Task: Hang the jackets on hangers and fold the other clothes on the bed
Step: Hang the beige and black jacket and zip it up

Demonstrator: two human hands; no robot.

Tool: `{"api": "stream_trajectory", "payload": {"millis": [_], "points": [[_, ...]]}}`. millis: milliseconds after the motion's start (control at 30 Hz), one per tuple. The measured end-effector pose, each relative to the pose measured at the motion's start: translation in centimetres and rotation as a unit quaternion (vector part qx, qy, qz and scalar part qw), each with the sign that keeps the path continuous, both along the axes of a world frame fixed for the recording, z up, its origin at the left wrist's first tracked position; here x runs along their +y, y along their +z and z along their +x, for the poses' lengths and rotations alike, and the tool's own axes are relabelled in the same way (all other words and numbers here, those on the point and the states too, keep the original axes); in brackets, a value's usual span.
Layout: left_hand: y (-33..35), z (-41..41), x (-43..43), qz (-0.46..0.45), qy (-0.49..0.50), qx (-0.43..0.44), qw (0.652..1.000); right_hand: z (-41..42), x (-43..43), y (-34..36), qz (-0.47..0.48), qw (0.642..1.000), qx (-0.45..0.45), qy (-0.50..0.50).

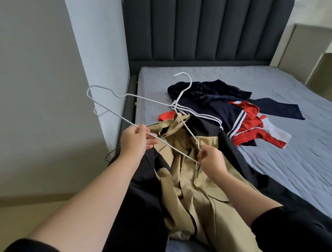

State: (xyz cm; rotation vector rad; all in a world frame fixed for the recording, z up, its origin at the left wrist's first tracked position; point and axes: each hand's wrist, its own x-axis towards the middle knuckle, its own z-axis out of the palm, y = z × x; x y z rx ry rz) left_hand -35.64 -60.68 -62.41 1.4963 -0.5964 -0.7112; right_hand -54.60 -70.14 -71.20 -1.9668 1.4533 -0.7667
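Observation:
A white wire hanger (136,97) is held above the bed, its hook pointing toward the headboard. My left hand (135,141) grips its lower bar. My right hand (211,160) pinches the hanger's right-hand corner. Beneath both hands a tan and black jacket (192,193) lies spread on the near part of the bed (302,151). Farther back lies a heap of clothes: a navy garment with white stripes (219,106) and a red and white garment (251,130).
A dark padded headboard (208,20) stands at the far end of the bed. A grey wall (19,81) runs along the left, with floor below it. A beige cabinet (320,58) stands to the right of the bed.

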Motion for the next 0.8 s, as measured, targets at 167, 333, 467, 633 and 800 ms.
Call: {"api": "stream_trajectory", "payload": {"millis": [167, 333, 467, 633, 800], "points": [[-0.8, -1.9, -1.2, 0.003, -0.068, 0.04, 0.997, 1.7, -0.6, 0.9, 0.03, 0.999, -0.03, -0.016], [-2.9, -3.0, -2.5, 0.126, -0.148, -0.031, 0.98, 2.3, -1.7, 2.1, -0.04, 0.993, -0.094, -0.056], [-6.4, -2.0, -1.2, 0.409, -0.465, -0.331, 0.712, 0.6, -4.1, 1.5, -0.049, 0.986, -0.098, -0.123], [-9.6, 3.7, 1.8, 0.553, -0.413, -0.576, 0.438, -0.6, -5.4, -2.4, 0.033, 0.982, -0.087, -0.167], [-11.1, 8.9, 3.1, 0.629, -0.23, -0.538, 0.511, -1.1, -5.0, -6.0, 0.039, 0.973, -0.036, -0.224]]}}
